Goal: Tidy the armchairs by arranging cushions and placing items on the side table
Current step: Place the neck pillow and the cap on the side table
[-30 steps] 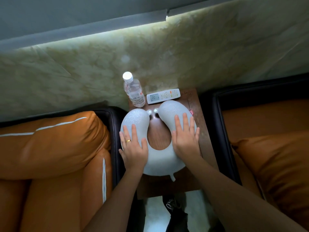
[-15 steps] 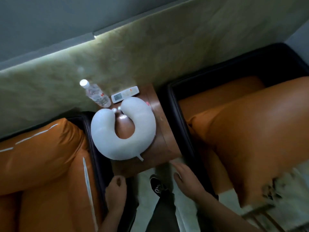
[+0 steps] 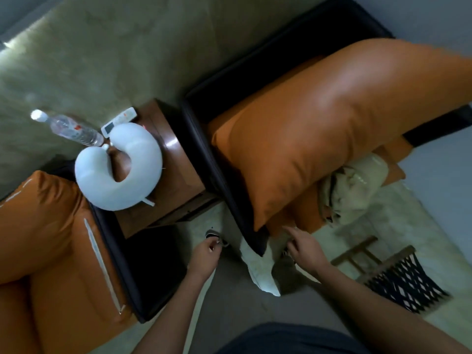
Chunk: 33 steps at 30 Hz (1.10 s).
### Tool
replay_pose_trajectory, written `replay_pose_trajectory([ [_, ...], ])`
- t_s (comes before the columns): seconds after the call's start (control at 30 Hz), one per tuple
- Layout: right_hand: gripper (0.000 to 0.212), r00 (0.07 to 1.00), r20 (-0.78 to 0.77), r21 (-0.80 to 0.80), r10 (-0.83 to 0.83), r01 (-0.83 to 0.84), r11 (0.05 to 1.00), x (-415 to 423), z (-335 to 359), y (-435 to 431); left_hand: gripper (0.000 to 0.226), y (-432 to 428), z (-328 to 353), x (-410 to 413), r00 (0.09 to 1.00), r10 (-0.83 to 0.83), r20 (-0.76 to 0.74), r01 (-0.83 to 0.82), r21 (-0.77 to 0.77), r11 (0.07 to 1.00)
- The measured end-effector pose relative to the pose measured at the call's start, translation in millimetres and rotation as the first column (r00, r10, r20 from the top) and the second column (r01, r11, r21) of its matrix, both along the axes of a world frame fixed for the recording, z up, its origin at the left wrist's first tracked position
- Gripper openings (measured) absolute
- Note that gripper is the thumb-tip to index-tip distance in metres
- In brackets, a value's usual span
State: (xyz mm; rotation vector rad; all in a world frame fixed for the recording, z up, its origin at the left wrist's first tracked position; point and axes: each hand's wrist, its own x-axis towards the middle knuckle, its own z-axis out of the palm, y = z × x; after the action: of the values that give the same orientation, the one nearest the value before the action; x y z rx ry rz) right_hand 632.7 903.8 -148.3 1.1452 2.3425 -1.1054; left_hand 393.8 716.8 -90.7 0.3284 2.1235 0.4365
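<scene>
- Cushion, the big orange one, fills the right armchair in the upper right of the frame; its lower corner hangs just above the right hand, near but not touching.
- Right fingers are loosely spread and empty, the forefinger stretched toward that corner at centre-right.
- Left hand, at lower centre, is curled loosely with nothing in it, hanging over the floor well clear of both chairs.
- Outward from the right hand, a beige bundle lies at the cushion's right edge on the seat; I cannot tell what it is, and it likely needs sorting too.
- Side table, centre-left, looks finished: the white neck pillow lies flat on it, with the remote and water bottle just beyond, toward the upper left.
- Left armchair, lower left, holds its own orange cushion, which seems settled.
- Judged from this, the table items are placed and what remains is squaring up the right chair's cushion, which sits tilted and overhangs the seat front.
</scene>
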Motion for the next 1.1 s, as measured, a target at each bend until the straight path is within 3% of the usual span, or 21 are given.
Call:
replay_pose_trajectory([
  [0.17,0.04,0.985,-0.043,0.017,-0.167,0.168,0.986,60.6,-10.5,49.9,0.021,56.8,2.9,50.9,0.945,-0.317,-0.081,0.309,-0.093,0.946],
  [0.33,0.038,0.883,-0.141,0.001,-0.447,0.452,0.892,100.1,-17.0,93.4,0.035,73.0,-3.9,84.1,0.879,-0.471,0.065,0.476,-0.16,0.865],
  [0.47,0.049,0.769,-0.173,0.033,-0.615,0.628,0.777,112.5,-22.6,130.7,0.04,70.9,1.2,104.3,0.824,-0.553,0.125,0.566,-0.185,0.803],
  [0.63,0.077,0.719,-0.135,-0.047,-0.682,0.683,0.729,100.4,-40.3,175.7,0.041,59.7,9.5,107.4,0.845,-0.519,0.128,0.534,-0.213,0.818],
  [0.8,0.088,0.409,-0.046,-0.22,-0.911,0.886,0.408,92.2,-60.6,205.1,0.039,51.3,14.4,102.4,0.865,-0.493,0.095,0.501,-0.216,0.838],
  [0.9,0.093,0.395,0.044,-0.274,-0.918,0.888,0.369,94.9,-72.6,212.0,0.038,47.5,13.4,100.1,0.876,-0.475,0.08,0.48,-0.215,0.85],
  [1.1,0.108,0.365,0.054,-0.438,-0.93,0.845,0.306,98.0,-78.8,205.8,0.04,38.3,12.2,104.5,0.891,-0.439,0.113,0.453,-0.24,0.859],
])
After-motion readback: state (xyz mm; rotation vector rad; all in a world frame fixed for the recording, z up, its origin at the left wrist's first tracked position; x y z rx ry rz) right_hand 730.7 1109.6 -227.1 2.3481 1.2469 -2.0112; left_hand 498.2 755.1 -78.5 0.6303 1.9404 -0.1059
